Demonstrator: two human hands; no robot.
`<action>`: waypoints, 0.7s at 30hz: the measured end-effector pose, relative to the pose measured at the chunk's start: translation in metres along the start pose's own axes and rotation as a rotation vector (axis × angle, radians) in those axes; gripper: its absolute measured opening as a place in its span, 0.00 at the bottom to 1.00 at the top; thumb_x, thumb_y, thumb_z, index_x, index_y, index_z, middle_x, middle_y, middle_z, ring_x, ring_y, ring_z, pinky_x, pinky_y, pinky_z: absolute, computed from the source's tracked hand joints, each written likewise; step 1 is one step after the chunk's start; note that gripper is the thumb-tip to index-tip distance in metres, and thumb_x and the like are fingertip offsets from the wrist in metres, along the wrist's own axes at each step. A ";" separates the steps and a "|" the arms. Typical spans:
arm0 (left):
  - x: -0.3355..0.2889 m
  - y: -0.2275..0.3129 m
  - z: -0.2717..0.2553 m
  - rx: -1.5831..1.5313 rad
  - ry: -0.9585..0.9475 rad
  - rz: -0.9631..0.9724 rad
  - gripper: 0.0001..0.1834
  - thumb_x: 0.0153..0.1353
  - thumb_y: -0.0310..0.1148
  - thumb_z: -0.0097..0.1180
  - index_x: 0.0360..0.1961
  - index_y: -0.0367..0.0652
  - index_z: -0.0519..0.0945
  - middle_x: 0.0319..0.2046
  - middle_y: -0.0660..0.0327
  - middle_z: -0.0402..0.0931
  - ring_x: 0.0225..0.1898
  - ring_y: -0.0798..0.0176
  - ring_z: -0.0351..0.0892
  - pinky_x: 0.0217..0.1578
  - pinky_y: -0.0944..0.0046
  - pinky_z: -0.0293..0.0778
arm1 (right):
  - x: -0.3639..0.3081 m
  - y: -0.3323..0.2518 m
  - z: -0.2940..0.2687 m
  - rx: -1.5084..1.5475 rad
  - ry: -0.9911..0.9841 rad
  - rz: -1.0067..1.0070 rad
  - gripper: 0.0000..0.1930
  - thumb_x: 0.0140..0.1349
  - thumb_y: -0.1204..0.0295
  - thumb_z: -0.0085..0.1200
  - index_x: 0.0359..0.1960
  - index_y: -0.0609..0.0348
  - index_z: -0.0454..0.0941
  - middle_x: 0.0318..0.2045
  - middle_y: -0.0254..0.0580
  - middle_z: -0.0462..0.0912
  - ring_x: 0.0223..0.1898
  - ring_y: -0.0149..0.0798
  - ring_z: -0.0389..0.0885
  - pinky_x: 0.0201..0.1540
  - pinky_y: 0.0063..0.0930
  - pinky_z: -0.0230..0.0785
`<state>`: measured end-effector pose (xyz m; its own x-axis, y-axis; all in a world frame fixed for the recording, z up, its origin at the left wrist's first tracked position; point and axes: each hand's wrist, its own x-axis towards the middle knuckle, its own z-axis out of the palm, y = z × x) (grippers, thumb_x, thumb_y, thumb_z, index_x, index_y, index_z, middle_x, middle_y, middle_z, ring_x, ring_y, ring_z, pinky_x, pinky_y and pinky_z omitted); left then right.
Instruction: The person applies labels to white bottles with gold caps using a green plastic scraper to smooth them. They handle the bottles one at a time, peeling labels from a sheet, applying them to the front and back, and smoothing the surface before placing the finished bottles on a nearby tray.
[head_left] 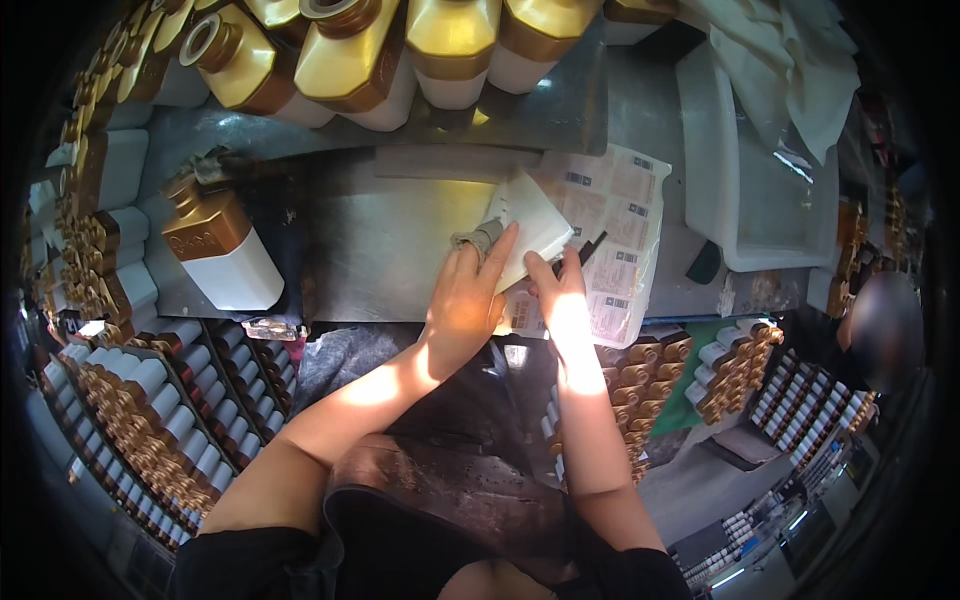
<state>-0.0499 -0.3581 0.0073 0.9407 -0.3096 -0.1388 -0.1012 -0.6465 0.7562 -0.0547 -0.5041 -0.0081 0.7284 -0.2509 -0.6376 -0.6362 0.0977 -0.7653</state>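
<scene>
My left hand [468, 300] rests against a white sheet-like piece [535, 210], with its index finger stretched along the edge. A bunched grey cloth [480, 237] is caught at that hand's fingers. My right hand [558, 290] grips a thin black tool [595, 248], whose exact kind I cannot make out; its thumb touches the lower right side of the white piece. Beneath both lies a stack of printed label sheets [625, 255]. To the left a white bottle with a gold-brown shoulder [230, 255] lies tilted on the metal table.
Several gold-topped bottles [345, 65] line the far edge, and more are packed along the left. At the far right stands a white plastic tub [715, 170] with pale cloth [790, 60] draped over it. Racked bottles [150, 400] fill the space below the table; another person [880, 330] is at right.
</scene>
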 end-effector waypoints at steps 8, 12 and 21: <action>0.040 -0.066 -0.013 -0.744 -0.207 -0.650 0.31 0.67 0.52 0.48 0.63 0.42 0.69 0.53 0.58 0.68 0.43 0.66 0.67 0.46 0.64 0.67 | 0.020 0.010 0.009 -0.094 0.030 0.033 0.17 0.54 0.76 0.49 0.46 0.70 0.77 0.37 0.48 0.83 0.40 0.37 0.80 0.45 0.30 0.70; 0.069 -0.083 -0.008 -0.888 -0.360 -0.838 0.28 0.68 0.56 0.43 0.50 0.42 0.78 0.46 0.67 0.75 0.39 0.71 0.65 0.43 0.70 0.63 | 0.013 -0.001 0.017 0.031 -0.006 0.004 0.17 0.54 0.75 0.50 0.45 0.71 0.77 0.35 0.46 0.84 0.37 0.39 0.81 0.44 0.29 0.71; 0.102 -0.075 -0.037 -0.951 -0.498 -0.774 0.23 0.69 0.48 0.47 0.49 0.38 0.78 0.47 0.59 0.77 0.48 0.64 0.76 0.48 0.64 0.70 | 0.003 0.004 0.034 -0.041 0.040 -0.170 0.18 0.54 0.74 0.51 0.48 0.68 0.76 0.34 0.50 0.83 0.36 0.43 0.82 0.42 0.32 0.73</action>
<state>0.0651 -0.3153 -0.0398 0.4127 -0.4375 -0.7989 0.8617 -0.0968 0.4982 -0.0463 -0.4712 -0.0160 0.8161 -0.2991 -0.4945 -0.5151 0.0112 -0.8570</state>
